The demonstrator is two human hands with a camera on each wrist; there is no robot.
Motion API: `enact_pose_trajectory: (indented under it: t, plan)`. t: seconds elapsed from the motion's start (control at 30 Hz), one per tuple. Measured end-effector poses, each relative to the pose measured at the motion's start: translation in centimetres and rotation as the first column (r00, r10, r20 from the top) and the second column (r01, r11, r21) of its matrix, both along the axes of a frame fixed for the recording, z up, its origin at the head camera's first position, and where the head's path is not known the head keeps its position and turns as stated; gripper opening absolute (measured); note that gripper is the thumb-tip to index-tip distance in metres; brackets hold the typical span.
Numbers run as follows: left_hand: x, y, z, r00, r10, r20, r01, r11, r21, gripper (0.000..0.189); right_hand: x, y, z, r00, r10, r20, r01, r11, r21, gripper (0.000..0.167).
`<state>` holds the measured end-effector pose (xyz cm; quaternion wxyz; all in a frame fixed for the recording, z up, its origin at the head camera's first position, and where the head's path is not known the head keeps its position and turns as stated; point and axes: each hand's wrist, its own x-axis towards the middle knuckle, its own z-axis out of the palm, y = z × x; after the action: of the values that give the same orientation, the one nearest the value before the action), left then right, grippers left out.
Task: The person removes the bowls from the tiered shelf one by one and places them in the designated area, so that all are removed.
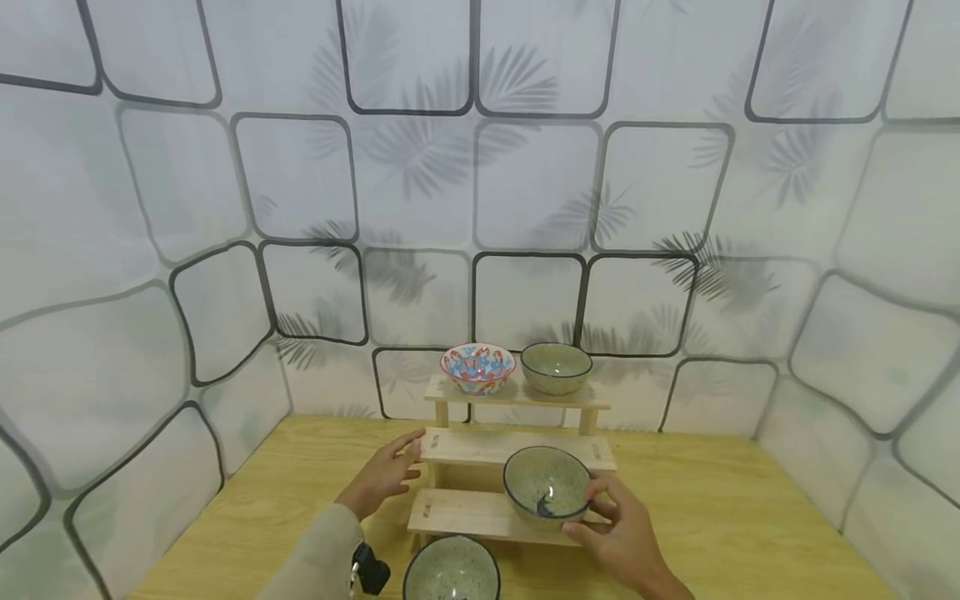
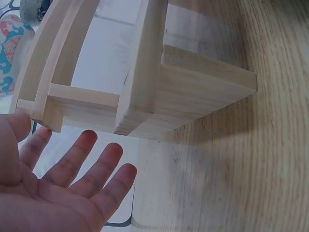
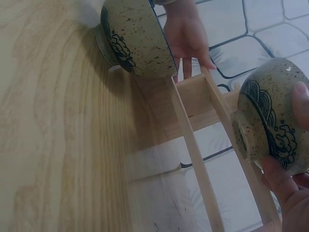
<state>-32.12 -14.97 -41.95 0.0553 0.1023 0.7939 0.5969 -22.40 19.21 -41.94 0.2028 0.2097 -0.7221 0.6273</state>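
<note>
My right hand (image 1: 621, 533) pinches the right side of a green speckled bowl (image 1: 543, 487) with a dark blue rim. The bowl is over the lower steps of a three-tier wooden stand (image 1: 465, 510); in the right wrist view this bowl (image 3: 277, 113) is tilted, showing its foot and blue wave pattern. At the stand's left side my left hand (image 1: 386, 475) has its fingers extended. In the left wrist view, the thumb and index finger of that hand (image 2: 63, 193) are at the end of a board, nothing gripped.
A red-and-blue patterned bowl (image 1: 477, 368) and another green bowl (image 1: 557, 371) sit on the top tier. A third green bowl (image 1: 452, 571) stands on the wooden table (image 1: 247, 508) in front of the stand. Patterned curtains (image 1: 420, 183) enclose the table's back and sides.
</note>
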Motion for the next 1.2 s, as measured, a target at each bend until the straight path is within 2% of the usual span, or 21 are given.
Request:
enact_pose_trajectory:
  t: [0.13, 0.37, 0.83, 1.0, 1.2]
  plan:
    - [0.4, 0.2, 0.4, 1.000, 0.017, 0.013, -0.017, 1.000, -0.003, 0.056, 0.2, 0.2, -0.4, 1.000, 0.019, -0.013, -0.019, 1.000, 0.024, 0.047]
    - [0.6, 0.8, 0.8, 0.998, 0.013, 0.055, -0.013, 1.000, 0.010, 0.059, 1.1, 0.7, -0.9, 0.993, 0.067, 0.097, -0.070, 0.997, 0.024, 0.044]
    - [0.2, 0.5, 0.4, 0.996, -0.010, 0.083, 0.009, 1.000, 0.012, 0.064, 2.2, 1.3, -1.7, 0.982, 0.164, 0.099, -0.168, 0.985, 0.037, 0.043]
    - [0.6, 0.6, 0.8, 0.996, -0.018, 0.093, 0.016, 1.000, 0.023, 0.062, 2.6, 1.8, -2.2, 0.960, 0.198, 0.199, -0.208, 0.978, 0.031, 0.040]
    - [0.8, 0.7, 1.0, 0.994, -0.018, 0.107, 0.014, 0.999, 0.039, 0.061, 2.4, 2.6, -2.7, 0.915, 0.231, 0.331, -0.255, 0.966, 0.030, 0.038]
